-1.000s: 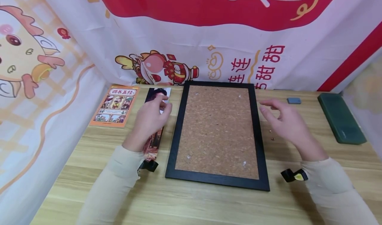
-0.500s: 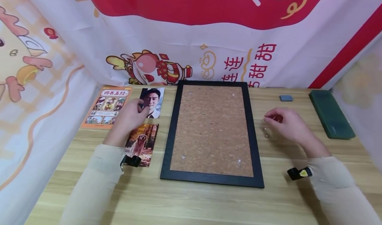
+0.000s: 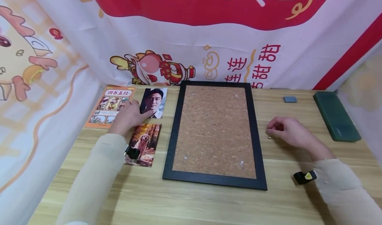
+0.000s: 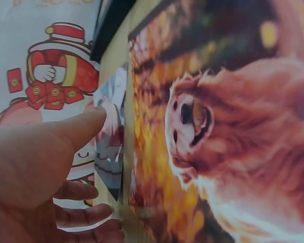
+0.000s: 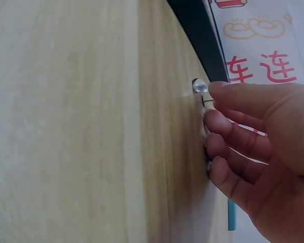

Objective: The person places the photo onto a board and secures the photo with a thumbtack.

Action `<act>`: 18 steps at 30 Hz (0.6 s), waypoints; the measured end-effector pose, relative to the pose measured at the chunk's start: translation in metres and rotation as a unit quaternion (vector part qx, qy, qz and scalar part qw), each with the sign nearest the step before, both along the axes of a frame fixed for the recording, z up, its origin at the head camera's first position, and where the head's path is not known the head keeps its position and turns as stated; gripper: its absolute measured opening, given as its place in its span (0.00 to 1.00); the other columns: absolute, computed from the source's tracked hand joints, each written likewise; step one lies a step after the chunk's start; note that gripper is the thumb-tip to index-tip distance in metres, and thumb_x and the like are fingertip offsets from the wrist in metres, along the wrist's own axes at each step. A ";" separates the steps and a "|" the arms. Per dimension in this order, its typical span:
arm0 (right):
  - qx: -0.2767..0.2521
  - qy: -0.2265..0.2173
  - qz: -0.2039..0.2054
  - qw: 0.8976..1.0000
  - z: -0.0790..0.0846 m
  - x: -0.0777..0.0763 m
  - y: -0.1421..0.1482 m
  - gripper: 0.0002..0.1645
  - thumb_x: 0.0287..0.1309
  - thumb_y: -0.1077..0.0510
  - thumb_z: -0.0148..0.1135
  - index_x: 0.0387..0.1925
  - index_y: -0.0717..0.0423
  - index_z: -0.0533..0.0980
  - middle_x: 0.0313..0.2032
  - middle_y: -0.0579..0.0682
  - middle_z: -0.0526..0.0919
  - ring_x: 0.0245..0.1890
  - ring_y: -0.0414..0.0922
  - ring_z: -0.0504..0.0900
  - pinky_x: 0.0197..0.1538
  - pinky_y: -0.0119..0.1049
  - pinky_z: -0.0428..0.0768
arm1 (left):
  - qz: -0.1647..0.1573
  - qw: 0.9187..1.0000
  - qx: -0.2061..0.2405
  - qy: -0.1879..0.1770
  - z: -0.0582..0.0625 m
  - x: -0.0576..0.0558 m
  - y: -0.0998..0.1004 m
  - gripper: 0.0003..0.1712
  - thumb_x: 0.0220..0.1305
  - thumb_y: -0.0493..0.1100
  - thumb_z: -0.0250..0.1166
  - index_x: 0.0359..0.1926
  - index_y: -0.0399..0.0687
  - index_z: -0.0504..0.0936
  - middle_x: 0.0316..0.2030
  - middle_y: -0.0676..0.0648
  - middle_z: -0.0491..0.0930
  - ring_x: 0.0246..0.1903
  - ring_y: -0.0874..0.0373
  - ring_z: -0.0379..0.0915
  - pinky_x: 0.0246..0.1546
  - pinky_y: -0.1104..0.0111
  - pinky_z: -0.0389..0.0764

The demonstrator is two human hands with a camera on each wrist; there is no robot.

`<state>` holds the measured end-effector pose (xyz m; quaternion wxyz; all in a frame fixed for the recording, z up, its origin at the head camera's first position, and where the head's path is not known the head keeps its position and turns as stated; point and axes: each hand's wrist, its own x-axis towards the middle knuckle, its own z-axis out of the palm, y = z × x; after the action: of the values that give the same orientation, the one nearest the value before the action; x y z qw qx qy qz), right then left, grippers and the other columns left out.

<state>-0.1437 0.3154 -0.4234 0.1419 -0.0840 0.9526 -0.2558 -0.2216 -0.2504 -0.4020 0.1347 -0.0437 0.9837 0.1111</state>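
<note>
In the head view, the left hand [image 3: 128, 117] is over the gap between a portrait photo [image 3: 158, 95] and a dog photo [image 3: 145, 143], its thumb at the portrait's lower edge. The left wrist view shows that hand's fingers loosely bent, gripping nothing. To the right of a black-framed cork board [image 3: 215, 129], the right hand [image 3: 287, 130] is low at the table. Its thumb and forefinger pinch at the upright pin of a thumbtack [image 5: 209, 100]. A shiny silver tack head [image 5: 199, 85] shows beside the thumb; another tack [image 3: 269, 137] lies under the fingertips.
An orange booklet [image 3: 102, 115] lies behind the left hand. A small blue eraser-like block [image 3: 290, 99] and a green case [image 3: 337, 117] are at the back right. A printed cloth [image 3: 179, 39] hangs behind the table [image 3: 209, 205].
The left hand has moved back leftward from over the photos, which now show as two separate prints. The right hand has come down to the tacks, its fingers closing together.
</note>
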 end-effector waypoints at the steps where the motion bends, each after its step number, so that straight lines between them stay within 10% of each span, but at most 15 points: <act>1: 0.002 0.004 0.003 1.000 0.000 -0.001 -0.001 0.09 0.74 0.55 0.68 0.49 0.55 0.85 0.42 0.51 0.87 0.42 0.48 0.79 0.46 0.40 0.79 | 0.000 1.000 -0.003 -0.005 -0.001 -0.002 0.000 0.56 0.76 0.70 0.60 0.77 0.22 0.59 0.70 0.18 0.61 0.68 0.23 0.65 0.69 0.32 0.71; 8: 0.015 0.014 0.013 1.000 -0.002 -0.001 -0.002 0.06 0.74 0.57 0.68 0.46 0.56 0.86 0.41 0.51 0.88 0.41 0.48 0.80 0.47 0.42 0.80 | 0.005 0.999 0.004 -0.033 -0.005 -0.014 0.001 0.55 0.74 0.68 0.64 0.77 0.25 0.60 0.72 0.22 0.67 0.69 0.27 0.70 0.70 0.36 0.72; 18: 0.019 0.022 0.009 1.000 -0.004 -0.001 -0.002 0.06 0.75 0.58 0.66 0.44 0.56 0.86 0.40 0.51 0.88 0.41 0.48 0.80 0.47 0.44 0.80 | -0.025 0.985 0.166 0.034 -0.013 -0.014 -0.019 0.44 0.81 0.44 0.60 0.84 0.34 0.49 0.66 0.25 0.74 0.65 0.30 0.74 0.73 0.38 0.70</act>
<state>-0.1448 0.3130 -0.4274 0.1250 -0.0951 0.9593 -0.2348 -0.2361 -0.2689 -0.4147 0.1095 0.0076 0.9562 0.2712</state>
